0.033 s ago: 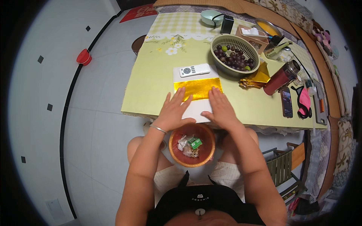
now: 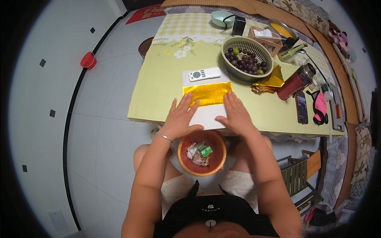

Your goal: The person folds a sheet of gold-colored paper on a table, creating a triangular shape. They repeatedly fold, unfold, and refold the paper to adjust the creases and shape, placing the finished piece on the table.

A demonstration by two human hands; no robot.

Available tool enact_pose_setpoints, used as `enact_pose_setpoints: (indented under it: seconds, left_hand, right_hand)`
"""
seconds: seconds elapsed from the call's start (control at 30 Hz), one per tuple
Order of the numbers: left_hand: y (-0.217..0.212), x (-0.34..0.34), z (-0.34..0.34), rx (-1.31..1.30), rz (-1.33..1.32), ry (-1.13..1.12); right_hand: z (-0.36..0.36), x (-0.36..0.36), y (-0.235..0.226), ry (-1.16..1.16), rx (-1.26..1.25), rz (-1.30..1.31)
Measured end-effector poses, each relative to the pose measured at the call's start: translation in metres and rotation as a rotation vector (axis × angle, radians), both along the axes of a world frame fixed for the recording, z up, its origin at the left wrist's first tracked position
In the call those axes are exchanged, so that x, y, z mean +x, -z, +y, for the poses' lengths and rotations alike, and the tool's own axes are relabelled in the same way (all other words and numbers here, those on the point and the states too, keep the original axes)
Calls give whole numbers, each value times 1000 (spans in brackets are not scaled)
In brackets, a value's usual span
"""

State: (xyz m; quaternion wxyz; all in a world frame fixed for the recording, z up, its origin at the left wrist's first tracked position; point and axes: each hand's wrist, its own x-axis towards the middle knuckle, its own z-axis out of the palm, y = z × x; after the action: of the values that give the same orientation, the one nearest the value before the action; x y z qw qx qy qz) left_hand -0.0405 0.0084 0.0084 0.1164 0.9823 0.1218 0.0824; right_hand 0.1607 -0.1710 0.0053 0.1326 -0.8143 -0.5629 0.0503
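A shiny gold foil sheet (image 2: 208, 94) lies flat across a white board (image 2: 207, 115) at the near edge of the table. My left hand (image 2: 180, 115) rests over the left side of the board, fingers stretched out, its fingertips on the foil's left part. My right hand (image 2: 237, 111) lies flat at the right side, fingers extended along the foil's right edge. Neither hand grasps anything. A white remote control (image 2: 204, 74) sits on the far end of the board, beyond the foil.
A basin of dark grapes (image 2: 248, 59) stands farther back, beside crumpled gold foil (image 2: 270, 81). To the right are a red thermos (image 2: 295, 83), a phone (image 2: 301, 108) and a pink-and-black item (image 2: 318, 105). An orange-rimmed waste bin (image 2: 183, 160) stands between my knees below the table edge.
My two hands have moved slightly apart, the left one a little to the left and the right one a little to the right, uncovering more of the foil. Nothing else has visibly moved.
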Motion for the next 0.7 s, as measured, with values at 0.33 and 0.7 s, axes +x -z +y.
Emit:
enact_pose_setpoints:
  seconds: [0.33, 0.7]
  left_hand:
    - [13, 23, 59, -494, -520, -454]
    - [14, 58, 60, -188, -362, -440]
  right_hand:
    - [21, 17, -8, 235, 746, 325]
    - [38, 42, 16, 429, 569, 989]
